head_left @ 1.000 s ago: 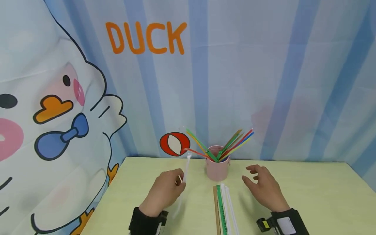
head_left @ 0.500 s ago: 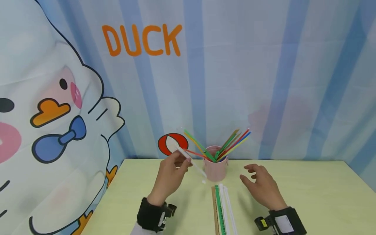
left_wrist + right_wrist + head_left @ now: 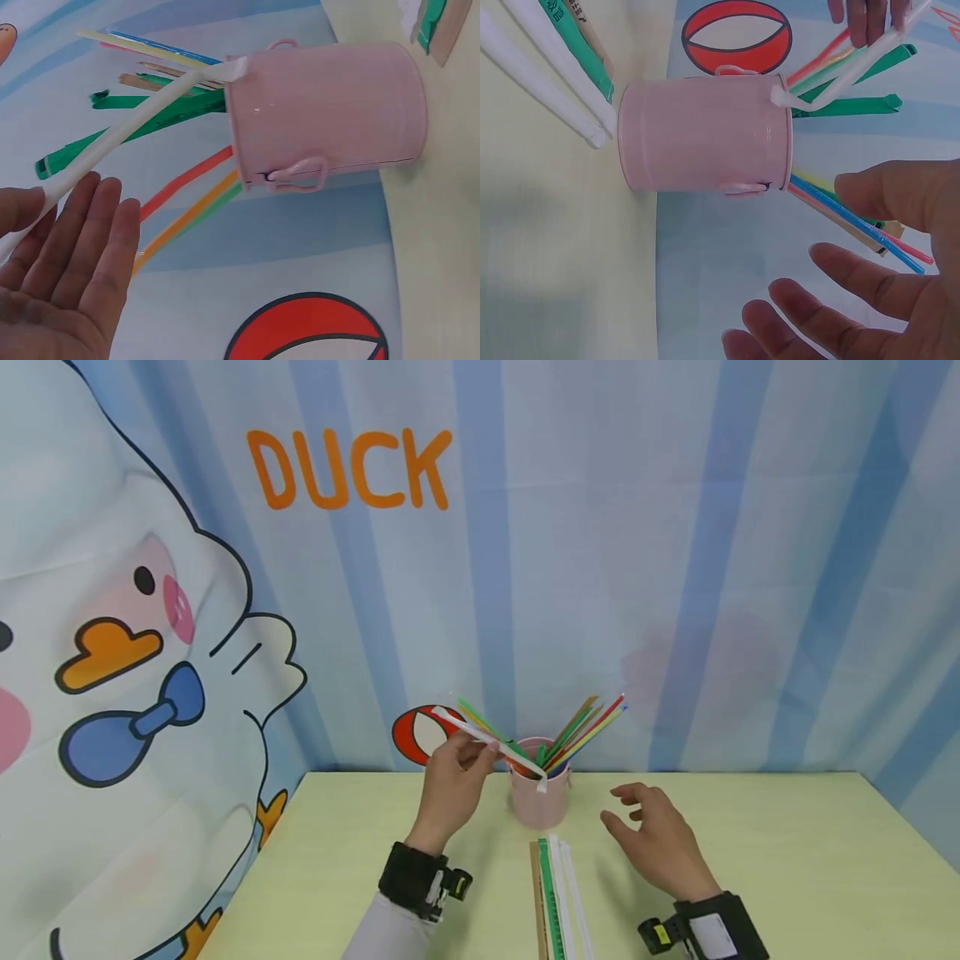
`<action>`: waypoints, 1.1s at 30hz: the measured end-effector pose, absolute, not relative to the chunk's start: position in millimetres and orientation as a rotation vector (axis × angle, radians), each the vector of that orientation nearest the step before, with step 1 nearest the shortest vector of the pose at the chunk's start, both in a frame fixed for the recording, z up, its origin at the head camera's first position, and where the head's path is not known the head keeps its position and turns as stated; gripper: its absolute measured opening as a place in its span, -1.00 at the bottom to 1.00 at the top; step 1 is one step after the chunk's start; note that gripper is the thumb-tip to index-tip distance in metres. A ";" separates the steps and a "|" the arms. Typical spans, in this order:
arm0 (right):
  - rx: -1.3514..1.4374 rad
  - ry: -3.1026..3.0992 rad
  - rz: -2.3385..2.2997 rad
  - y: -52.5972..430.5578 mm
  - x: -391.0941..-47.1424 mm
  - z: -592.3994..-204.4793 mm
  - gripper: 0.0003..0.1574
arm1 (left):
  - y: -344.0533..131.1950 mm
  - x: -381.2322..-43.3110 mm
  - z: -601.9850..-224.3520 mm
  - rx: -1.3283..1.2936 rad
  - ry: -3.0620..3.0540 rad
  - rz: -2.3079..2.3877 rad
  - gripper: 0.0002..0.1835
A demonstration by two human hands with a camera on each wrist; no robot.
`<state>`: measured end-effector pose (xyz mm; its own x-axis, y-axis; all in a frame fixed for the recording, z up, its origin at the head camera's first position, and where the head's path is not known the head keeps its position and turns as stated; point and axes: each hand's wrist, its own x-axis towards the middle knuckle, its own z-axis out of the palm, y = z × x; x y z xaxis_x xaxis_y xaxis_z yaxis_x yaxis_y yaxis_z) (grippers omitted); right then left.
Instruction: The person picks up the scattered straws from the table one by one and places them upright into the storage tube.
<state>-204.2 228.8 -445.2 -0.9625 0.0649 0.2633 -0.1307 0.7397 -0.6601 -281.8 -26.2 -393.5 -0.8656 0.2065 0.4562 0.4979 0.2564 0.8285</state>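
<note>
left hand [image 3: 452,781] pinches white straw [image 3: 126,127] at pink bucket [image 3: 322,112] | right hand [image 3: 660,843] wide, holding nothing | bent tip likely best lifted over rim

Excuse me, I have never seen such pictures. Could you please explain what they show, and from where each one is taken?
There is no machine arm here: these are a person's own bare hands, with a black band and a small camera on each wrist. The wide picture comes from a camera worn on the head. The other two come from the wrists; they look sideways, so the pink bucket seems tipped, though it stands upright on the pale yellow table.

Colored sticks stand in it. In front lie a brown strip, a green strip and white strips. The left hand pinches a bent white stick near the bucket's rim. The right hand holds nothing.
</note>
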 end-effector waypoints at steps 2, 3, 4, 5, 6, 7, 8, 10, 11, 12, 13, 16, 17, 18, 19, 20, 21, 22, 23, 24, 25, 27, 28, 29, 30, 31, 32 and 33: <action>0.056 -2.669 1.043 228.2 -204.6 -446.2 -0.51 | -27.0 -294.9 -405.1 -0.632 -2.266 -1.662 -0.71; 0.059 -2.667 1.045 227.8 -204.6 -446.7 -0.51 | -26.9 -297.5 -407.0 -0.616 -2.264 -1.675 -0.71; 0.060 -2.667 1.047 227.7 -204.4 -447.2 -0.51 | -26.4 -299.3 -408.9 -0.608 -2.254 -1.689 -0.71; 0.060 -2.667 1.047 227.6 -204.4 -447.7 -0.51 | -25.9 -301.0 -410.9 -0.598 -2.246 -1.702 -0.71; 0.062 -2.665 1.049 227.7 -204.2 -448.3 -0.50 | -25.4 -302.4 -412.9 -0.589 -2.236 -1.720 -0.70; 0.063 -2.665 1.050 227.7 -204.0 -448.9 -0.50 | -24.8 -303.6 -415.0 -0.583 -2.227 -1.737 -0.67; 0.062 -2.666 1.049 227.9 -203.9 -449.3 -0.49 | -24.1 -304.7 -417.0 -0.575 -2.219 -1.754 -0.66; 0.057 -2.666 1.046 228.1 -203.8 -449.8 -0.49 | -22.6 -306.7 -420.8 -0.559 -2.215 -1.774 -0.64; 0.055 -2.665 1.046 228.3 -203.8 -450.0 -0.49 | -22.0 -307.9 -423.0 -0.550 -2.220 -1.772 -0.63; 0.055 -2.665 1.046 228.4 -203.8 -450.0 -0.49 | -21.3 -308.8 -425.2 -0.536 -2.232 -1.764 -0.64; 0.056 -2.664 1.043 228.4 -203.9 -449.9 -0.49 | -20.6 -309.9 -427.6 -0.520 -2.251 -1.744 -0.66; 0.061 -2.658 1.036 228.5 -204.3 -449.6 -0.50 | -18.8 -313.5 -435.4 -0.491 -2.306 -1.657 -0.74; 0.064 -2.657 1.035 228.4 -204.4 -449.4 -0.50 | -18.1 -314.7 -437.9 -0.486 -2.319 -1.624 -0.76; 0.064 -2.657 1.033 228.4 -204.6 -449.4 -0.50 | -17.1 -316.1 -440.3 -0.480 -2.329 -1.598 -0.78; 0.065 -2.656 1.029 228.4 -204.9 -449.5 -0.51 | -15.9 -317.4 -442.6 -0.480 -2.337 -1.574 -0.80; 0.065 -2.654 1.029 228.4 -204.8 -449.7 -0.51 | -14.7 -318.6 -444.7 -0.478 -2.347 -1.550 -0.80; 0.066 -2.653 1.030 228.3 -204.6 -449.8 -0.51 | -13.4 -319.6 -446.5 -0.473 -2.355 -1.531 -0.81; 0.066 -2.652 1.031 228.2 -204.8 -450.1 -0.51 | -12.2 -320.5 -448.0 -0.467 -2.362 -1.517 -0.81; 0.066 -2.652 1.034 228.1 -204.9 -450.4 -0.51 | -10.8 -321.1 -449.6 -0.462 -2.372 -1.502 -0.81; 0.065 -2.651 1.036 228.0 -205.1 -450.8 -0.52 | -9.4 -321.6 -450.9 -0.454 -2.385 -1.488 -0.81; 0.066 -2.649 1.038 227.8 -205.0 -451.1 -0.52 | -8.2 -321.7 -452.1 -0.446 -2.399 -1.466 -0.81; 0.069 -2.645 1.043 227.5 -205.2 -451.8 -0.53 | -5.8 -322.0 -454.7 -0.437 -2.419 -1.427 -0.82; 0.070 -2.644 1.045 227.4 -205.4 -452.2 -0.53 | -4.8 -322.0 -456.1 -0.432 -2.427 -1.407 -0.83; 0.073 -2.644 1.047 227.3 -205.5 -452.6 -0.54 | -3.6 -321.9 -457.3 -0.424 -2.437 -1.384 -0.84; 0.076 -2.644 1.049 227.2 -205.6 -452.8 -0.54 | -2.5 -321.9 -458.5 -0.415 -2.446 -1.360 -0.84; 0.078 -2.645 1.049 227.2 -205.8 -453.1 -0.55 | -1.5 -321.8 -459.5 -0.410 -2.453 -1.339 -0.85; 0.079 -2.647 1.051 227.1 -205.9 -453.2 -0.55 | -0.6 -321.6 -460.3 -0.407 -2.457 -1.327 -0.85; 0.078 -2.649 1.053 227.1 -206.0 -453.2 -0.55 | 0.4 -321.2 -460.8 -0.403 -2.458 -1.321 -0.85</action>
